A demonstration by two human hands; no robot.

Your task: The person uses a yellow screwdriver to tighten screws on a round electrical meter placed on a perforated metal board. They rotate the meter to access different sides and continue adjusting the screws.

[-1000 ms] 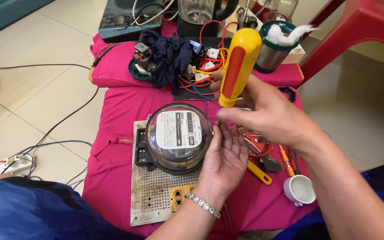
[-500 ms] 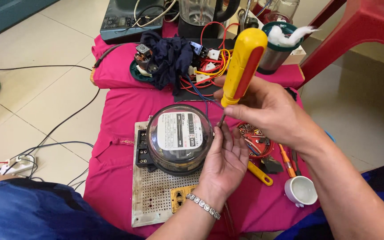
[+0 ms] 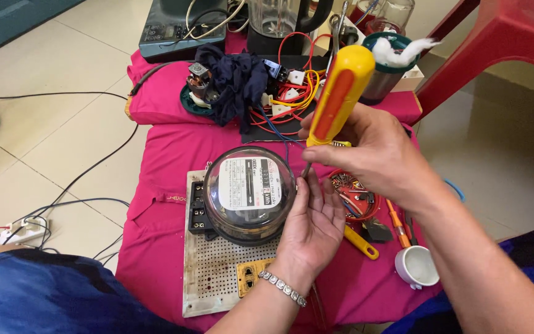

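The right hand [image 3: 378,158] is closed around the yellow-and-orange screwdriver [image 3: 335,99], with the tip at the right side of the electric meter [image 3: 250,193]. The left hand [image 3: 313,226], fingers extended, presses against that side. The meter sits on the perforated board [image 3: 217,272], near the front edge of the pink cloth [image 3: 156,185].

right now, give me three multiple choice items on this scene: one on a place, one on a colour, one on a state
1. Where is the white cup?
A. right of the electricity meter
B. on the meter
C. on the floor tiles

2. What colour is the screwdriver handle?
A. green
B. yellow and orange
C. black

3. How does the right hand stand?
A. open and flat
B. resting in the cup
C. closed round the screwdriver

Answers: 1 A, it sits on the pink cloth to the meter's right; 2 B, both colours show; 3 C, its fingers wrap the handle's base, while the left hand steadies the meter.
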